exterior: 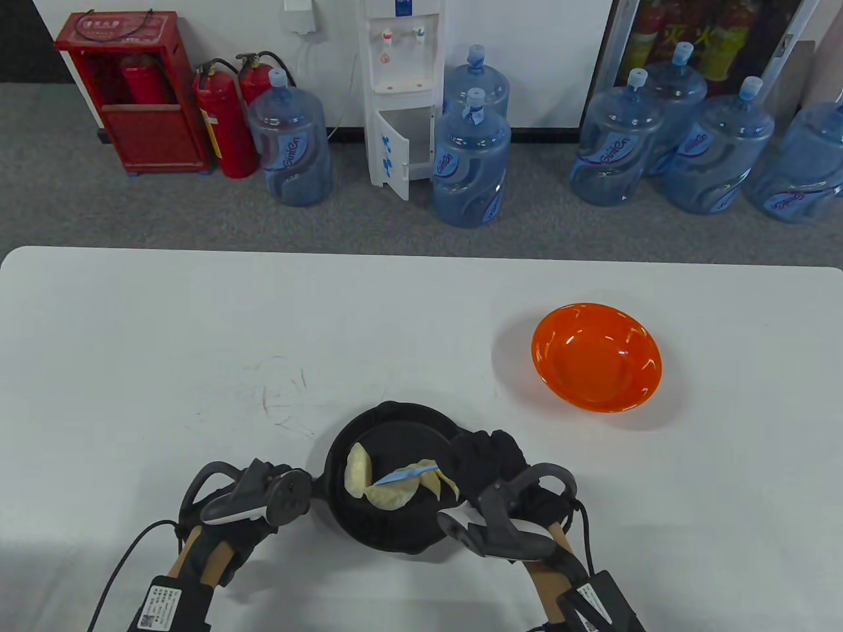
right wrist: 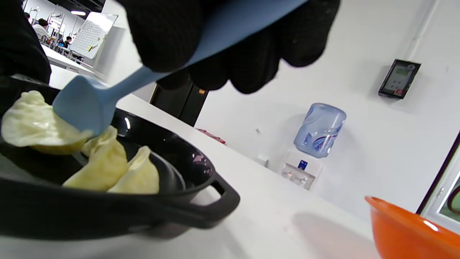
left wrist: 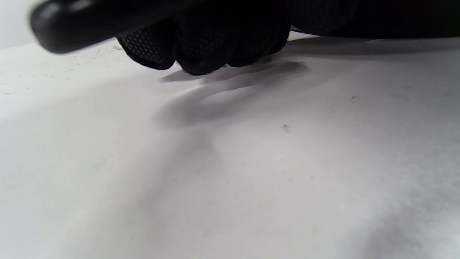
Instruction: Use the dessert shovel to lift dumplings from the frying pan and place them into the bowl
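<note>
Meanwhile the right hand (exterior: 490,461) grips the dessert shovel (exterior: 408,474) over dumplings (exterior: 359,471); left hand (exterior: 263,500) clasps the pan's handle (left wrist: 107,18).

floor: grey carpet (exterior: 99,197) | wall: white (exterior: 514,59) | table (exterior: 164,342): white

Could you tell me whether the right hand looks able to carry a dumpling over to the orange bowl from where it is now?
Probably yes. The right hand holds the blue shovel at the dumplings in the pan, and only bare table lies between it and the bowl on its side.
</note>
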`<move>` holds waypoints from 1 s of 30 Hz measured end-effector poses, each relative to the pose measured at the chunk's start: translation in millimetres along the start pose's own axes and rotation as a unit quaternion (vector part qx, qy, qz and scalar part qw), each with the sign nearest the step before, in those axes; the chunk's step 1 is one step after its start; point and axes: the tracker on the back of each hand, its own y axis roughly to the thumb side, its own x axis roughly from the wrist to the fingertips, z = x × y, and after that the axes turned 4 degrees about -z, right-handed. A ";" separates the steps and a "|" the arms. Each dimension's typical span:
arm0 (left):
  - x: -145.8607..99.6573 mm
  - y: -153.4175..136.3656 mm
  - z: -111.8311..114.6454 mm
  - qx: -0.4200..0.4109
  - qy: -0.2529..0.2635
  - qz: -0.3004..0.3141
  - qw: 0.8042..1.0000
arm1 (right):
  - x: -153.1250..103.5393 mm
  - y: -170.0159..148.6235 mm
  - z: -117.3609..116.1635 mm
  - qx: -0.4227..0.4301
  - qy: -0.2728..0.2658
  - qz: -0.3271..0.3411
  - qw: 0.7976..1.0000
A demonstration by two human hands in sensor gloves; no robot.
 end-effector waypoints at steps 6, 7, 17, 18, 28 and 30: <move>0.2 0.0 0.0 -0.002 -0.002 0.000 1.000 | -1.2 -2.9 -2.4 0.031 0.025 0.013 0.999; 0.3 0.1 -0.1 -0.002 -0.003 0.000 1.000 | -1.8 -2.9 -2.9 0.040 0.029 0.016 0.999; 0.7 0.8 0.2 0.000 -0.005 0.000 1.000 | -5.8 -5.6 -8.1 0.111 0.034 0.021 0.993; 0.7 0.9 0.3 0.001 -0.006 0.000 1.000 | -6.1 -5.5 -8.5 0.113 0.033 0.022 0.993; 1.4 1.6 0.2 0.003 -0.011 -0.001 1.000 | -6.6 -5.2 -12.9 0.133 0.048 0.036 0.989; 1.6 2.6 -0.3 0.009 -0.013 -0.001 1.000 | -6.4 -6.7 -12.9 0.143 0.060 0.037 0.987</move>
